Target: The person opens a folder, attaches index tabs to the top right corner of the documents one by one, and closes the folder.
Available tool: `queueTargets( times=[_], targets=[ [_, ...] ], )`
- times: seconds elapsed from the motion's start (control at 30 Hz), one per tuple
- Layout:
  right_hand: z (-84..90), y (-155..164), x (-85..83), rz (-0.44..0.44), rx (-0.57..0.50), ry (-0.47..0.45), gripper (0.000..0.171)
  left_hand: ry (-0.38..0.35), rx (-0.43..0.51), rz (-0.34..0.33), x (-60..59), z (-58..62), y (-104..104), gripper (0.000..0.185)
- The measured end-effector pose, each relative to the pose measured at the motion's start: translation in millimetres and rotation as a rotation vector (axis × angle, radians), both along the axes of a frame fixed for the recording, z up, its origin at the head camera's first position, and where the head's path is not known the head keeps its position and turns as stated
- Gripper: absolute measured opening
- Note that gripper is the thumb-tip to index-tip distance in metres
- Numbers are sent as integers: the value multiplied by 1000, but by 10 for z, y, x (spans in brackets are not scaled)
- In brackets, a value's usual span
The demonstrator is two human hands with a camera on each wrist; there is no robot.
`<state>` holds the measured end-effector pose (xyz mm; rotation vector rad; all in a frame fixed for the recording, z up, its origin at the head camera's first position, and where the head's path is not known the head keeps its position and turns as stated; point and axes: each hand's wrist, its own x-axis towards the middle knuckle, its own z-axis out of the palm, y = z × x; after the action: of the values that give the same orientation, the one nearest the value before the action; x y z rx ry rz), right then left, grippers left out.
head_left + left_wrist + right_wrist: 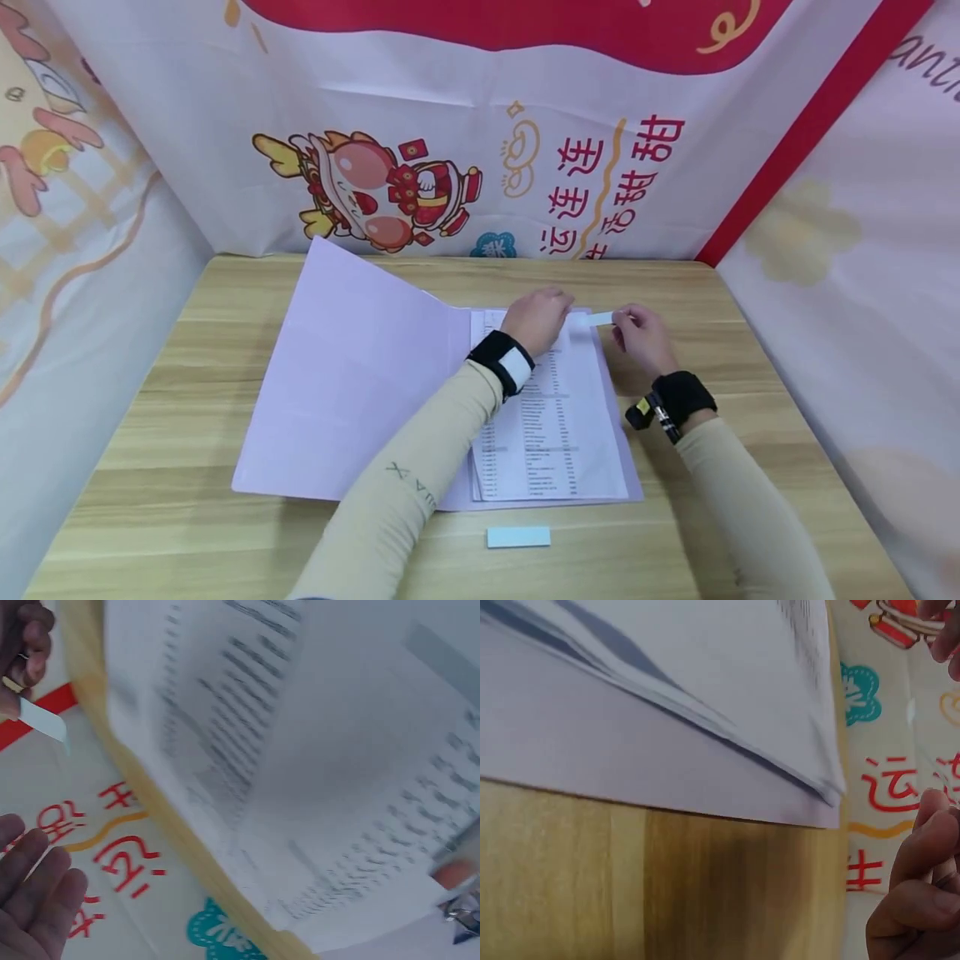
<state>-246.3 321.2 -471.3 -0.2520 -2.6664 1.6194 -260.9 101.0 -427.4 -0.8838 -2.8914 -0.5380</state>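
Note:
My right hand [643, 340] pinches a pale blue sticky note [601, 318] by one end, near the top right corner of a printed sheet [540, 442]. The strip also shows in the left wrist view, where the sticky note [43, 721] extends from the right fingers. My left hand [540, 321] is over the upper part of the sheet. In the left wrist view the left fingers [41, 881] look relaxed, with nothing between them. The papers lie in an open lilac folder [352, 375], its cover raised at the left.
A light blue sticky note pad [517, 537] lies on the wooden table [187, 450] in front of the folder. Printed cloth [420, 83] hangs behind the table and along both sides. A metal clip [465, 915] shows at the paper's edge.

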Motion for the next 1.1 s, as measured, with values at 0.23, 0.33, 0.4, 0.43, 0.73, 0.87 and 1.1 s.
queueTargets(
  times=[0.23,0.33,0.4,0.43,0.73,0.87,1.1],
  targets=[
    [-196,55,-220,-5,-87,-70,31,-21,-234,-102,-137,-296,33,50],
    [-262,51,-283,5,-108,-101,29,-34,-301,-156,-158,-416,143,61],
    [-306,34,-312,10,-120,-128,28,-64,-327,-173,-159,-478,218,70],
    [-329,23,-322,9,-122,-137,28,-73,-346,-178,-160,-504,253,74],
    [-427,12,-354,-61,-90,-135,22,-156,-467,-118,-148,-638,366,99],
    [-426,27,-349,-86,-73,-143,21,-159,-462,-118,-93,-622,343,101],
    [-405,24,-327,-95,-83,-125,23,-136,-430,-110,58,-480,293,93]
  ],
)
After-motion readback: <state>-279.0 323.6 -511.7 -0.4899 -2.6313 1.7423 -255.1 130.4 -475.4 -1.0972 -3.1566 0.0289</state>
